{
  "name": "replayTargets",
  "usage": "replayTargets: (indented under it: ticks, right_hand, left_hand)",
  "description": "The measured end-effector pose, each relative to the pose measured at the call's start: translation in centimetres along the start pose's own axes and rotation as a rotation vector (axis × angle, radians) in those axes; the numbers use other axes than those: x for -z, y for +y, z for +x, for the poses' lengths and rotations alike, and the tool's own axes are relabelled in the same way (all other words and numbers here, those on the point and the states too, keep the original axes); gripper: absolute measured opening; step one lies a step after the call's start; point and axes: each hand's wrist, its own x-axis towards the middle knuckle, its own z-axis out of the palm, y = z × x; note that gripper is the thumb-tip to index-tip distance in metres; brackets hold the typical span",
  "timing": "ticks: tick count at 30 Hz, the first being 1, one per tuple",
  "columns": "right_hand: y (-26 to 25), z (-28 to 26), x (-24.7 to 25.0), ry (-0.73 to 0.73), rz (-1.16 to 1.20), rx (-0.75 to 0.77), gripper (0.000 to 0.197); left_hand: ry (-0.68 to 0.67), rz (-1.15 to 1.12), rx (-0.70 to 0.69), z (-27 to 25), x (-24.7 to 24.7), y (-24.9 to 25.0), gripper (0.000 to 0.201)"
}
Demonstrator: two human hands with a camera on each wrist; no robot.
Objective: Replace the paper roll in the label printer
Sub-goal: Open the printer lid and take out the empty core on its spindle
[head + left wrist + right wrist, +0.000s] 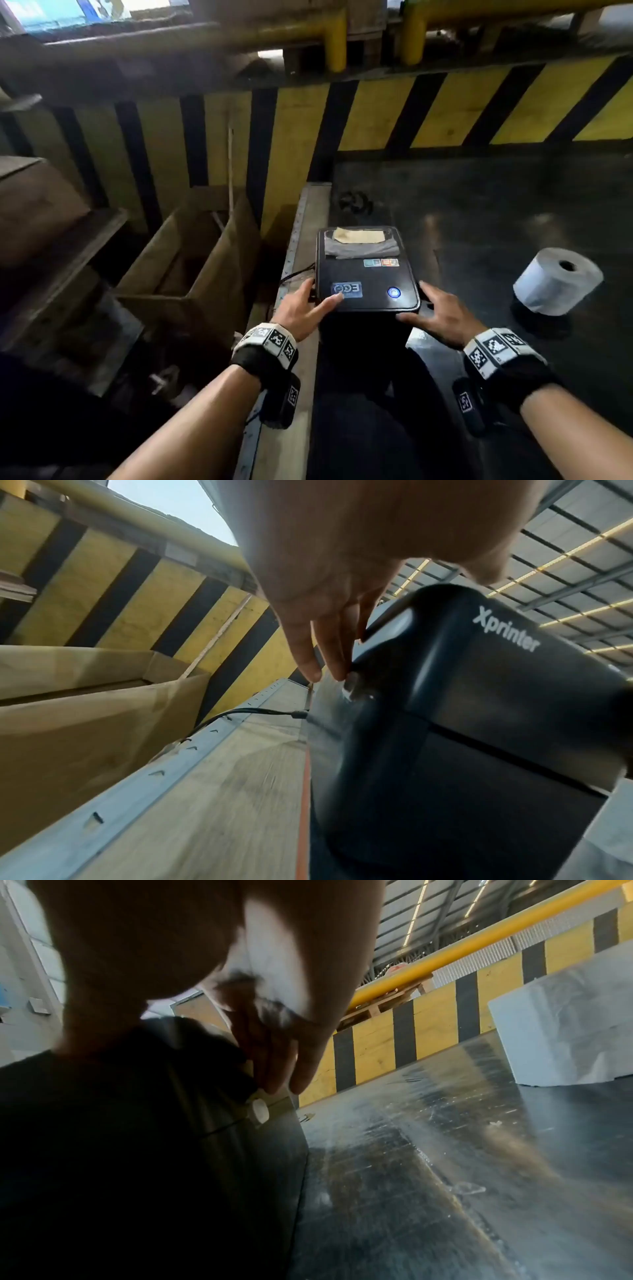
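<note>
A black label printer (pixel 366 274) with a lit blue button (pixel 394 292) stands on the dark table (pixel 496 205), lid down. My left hand (pixel 310 301) is at its left side, thumb lying on the lid, straight fingers (pixel 337 653) touching the side of the printer (pixel 479 696). My right hand (pixel 442 308) is at the right side. Its straight fingers (pixel 274 1053) reach down to a pale round latch (pixel 259 1114) on the printer (pixel 120 1123). A white paper roll (pixel 558 281) lies to the right, untouched, and shows in the right wrist view too (pixel 561 1031).
A black cable (pixel 240 712) runs from the printer's left side over the table's metal edge strip (pixel 291 253). An open cardboard box (pixel 191 260) sits below on the left. A yellow-and-black striped barrier (pixel 376 116) bounds the far side.
</note>
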Motion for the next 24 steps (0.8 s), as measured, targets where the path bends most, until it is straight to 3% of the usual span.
replayTargets:
  ticks: [3, 7, 13, 24]
  right_hand:
    - [0.7, 0.3, -0.3, 0.009, 0.014, 0.004, 0.077]
    - [2.8, 1.1, -1.9, 0.066, 0.05, 0.045, 0.097]
    - [3.1, 0.9, -2.2, 0.063, 0.074, 0.045, 0.086]
    - [3.4, 1.2, -1.8, 0.047, 0.082, 0.068, 0.088]
  left_hand:
    - [-0.048, -0.008, -0.02, -0.4, -0.4, 0.2, 0.074]
    - [-0.019, 0.041, -0.002, -0.5, -0.7, 0.4, 0.08]
    - [-0.03, 0.101, -0.018, -0.2, -0.5, 0.6, 0.081]
    - [-0.033, 0.142, -0.011, 0.2, -0.5, 0.2, 0.081]
